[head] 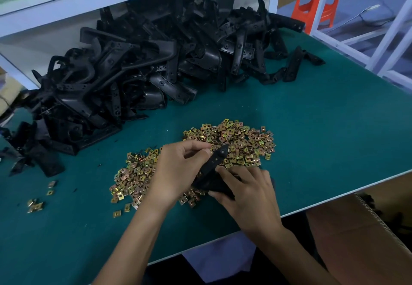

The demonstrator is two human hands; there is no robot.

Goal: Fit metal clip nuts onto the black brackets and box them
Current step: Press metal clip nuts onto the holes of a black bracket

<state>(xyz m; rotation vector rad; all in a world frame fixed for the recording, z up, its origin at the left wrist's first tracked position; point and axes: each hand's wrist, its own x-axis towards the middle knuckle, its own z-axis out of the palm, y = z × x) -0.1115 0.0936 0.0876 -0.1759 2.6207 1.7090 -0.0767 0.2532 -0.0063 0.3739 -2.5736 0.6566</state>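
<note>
Black bracket (219, 160) in both your hands, tilted, above clip nut pile (243, 142). Your right hand (247, 192) grips lower end, fingers curled round it. Your left hand (178, 171) pinches upper part, thumb and forefinger closed on it; nut between fingertips, cannot tell. Beyond grip, far-left: heap of brackets (142, 66) on green mat (323, 128). Right of grip, below table edge: cardboard box (356, 229).

No writing was legible on the black plastic brackets (138, 62), gold-coloured metal clip nuts (245, 144) or brown cardboard box (356, 229).
</note>
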